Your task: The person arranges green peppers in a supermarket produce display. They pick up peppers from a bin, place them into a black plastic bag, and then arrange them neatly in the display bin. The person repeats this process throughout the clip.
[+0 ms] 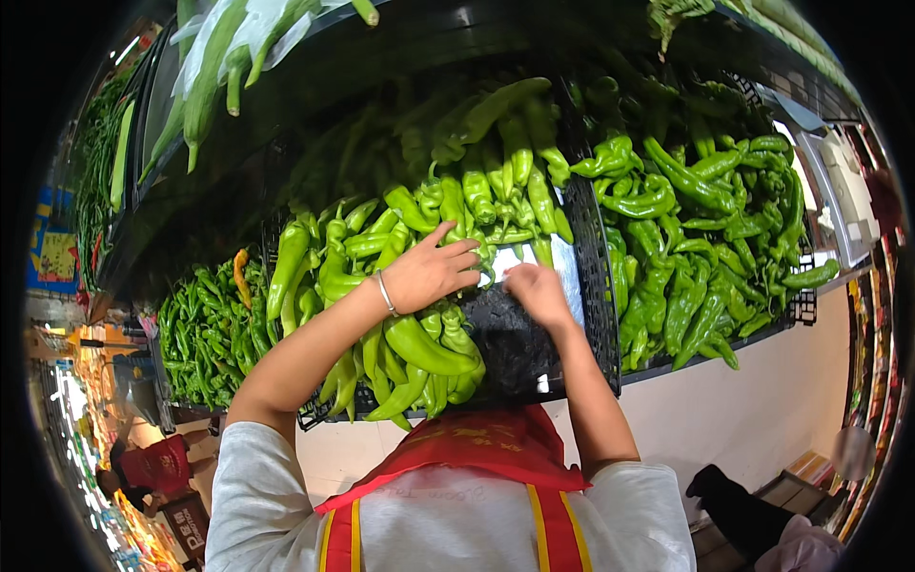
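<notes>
Light green long peppers (429,343) lie piled in a black plastic crate (597,286) in front of me. My left hand (432,268), with a silver bangle at its wrist, rests spread over the peppers at the middle of the pile, its fingers pointing right. Just right of it is my right hand (536,289), its fingers curled over a bare dark patch of the crate's bottom, beside a shiny reflective strip (568,268). Whether its fingertips hold anything cannot be made out. More peppers lie in shadow behind both hands.
Darker wrinkled green peppers (693,286) fill the right-hand crate. Small green chillies (207,336) lie at left. Ridged green gourds (207,93) overhang from an upper shelf. One person in red (161,465) is at lower left, another in dark trousers (743,508) at lower right.
</notes>
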Demonstrator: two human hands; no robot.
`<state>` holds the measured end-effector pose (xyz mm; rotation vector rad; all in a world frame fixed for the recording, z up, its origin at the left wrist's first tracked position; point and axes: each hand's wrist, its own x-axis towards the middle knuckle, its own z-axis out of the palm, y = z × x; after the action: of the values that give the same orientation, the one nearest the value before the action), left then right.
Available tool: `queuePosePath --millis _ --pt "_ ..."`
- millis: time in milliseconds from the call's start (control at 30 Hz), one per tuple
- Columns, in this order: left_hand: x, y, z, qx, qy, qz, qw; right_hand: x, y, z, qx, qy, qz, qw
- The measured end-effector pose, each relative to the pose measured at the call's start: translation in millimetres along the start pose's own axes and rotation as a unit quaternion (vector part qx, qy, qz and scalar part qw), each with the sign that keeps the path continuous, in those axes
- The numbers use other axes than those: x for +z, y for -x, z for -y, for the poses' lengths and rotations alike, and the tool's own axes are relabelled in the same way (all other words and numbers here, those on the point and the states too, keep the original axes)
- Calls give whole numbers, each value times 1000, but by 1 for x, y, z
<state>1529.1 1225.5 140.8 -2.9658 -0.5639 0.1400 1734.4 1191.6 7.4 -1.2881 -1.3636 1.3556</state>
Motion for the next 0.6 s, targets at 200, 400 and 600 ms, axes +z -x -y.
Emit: queuePosePath --millis 200,400,600 --pt "6 -6 -11 -38 47 61 996 -5 -78 7 66 -145 -159 974" --pt "-10 -50 -9 -191 358 -49 913 39 -113 -48 120 -454 -85 879" --pt "17 -81 57 -90 156 -114 977 40 -109 -8 148 -318 -122 928"
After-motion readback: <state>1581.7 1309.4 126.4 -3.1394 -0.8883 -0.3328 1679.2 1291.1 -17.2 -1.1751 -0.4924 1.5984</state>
